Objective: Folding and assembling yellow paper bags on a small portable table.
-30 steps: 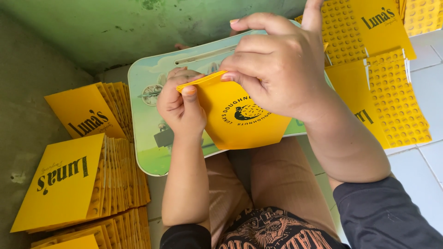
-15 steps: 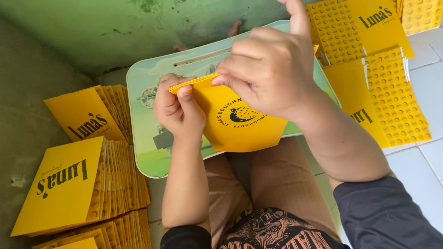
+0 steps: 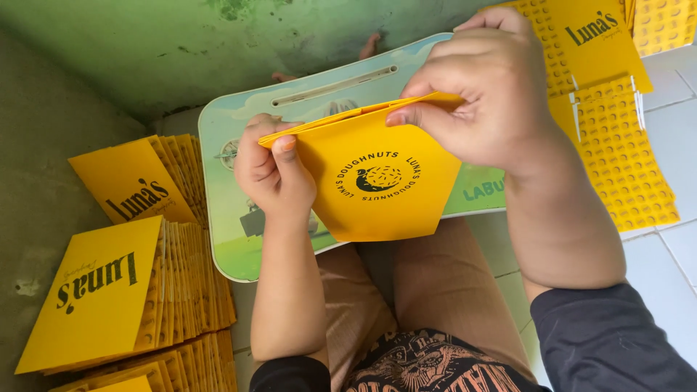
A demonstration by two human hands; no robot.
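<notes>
Across the person's lap lies a pale green lap tray (image 3: 239, 239) with a printed scene and a slot near its far rim, set against a stained green wall (image 3: 181, 51) that meets a white tiled floor (image 3: 675, 247). Fanned stacks of folded yellow cartons (image 3: 109, 290) crowd the floor by the left knee, and flat yellow cut-outs with a dotted pattern (image 3: 624, 160) lie spread on the tiles at the right. Above the tray a yellow folded box blank (image 3: 377, 185) with a round dark emblem is held up off the surface. Its left corner is pinched by the left hand (image 3: 270, 168), thumb on the front face. Curled over the top fold, the right hand (image 3: 486, 94) grips that edge between thumb and fingertips.
</notes>
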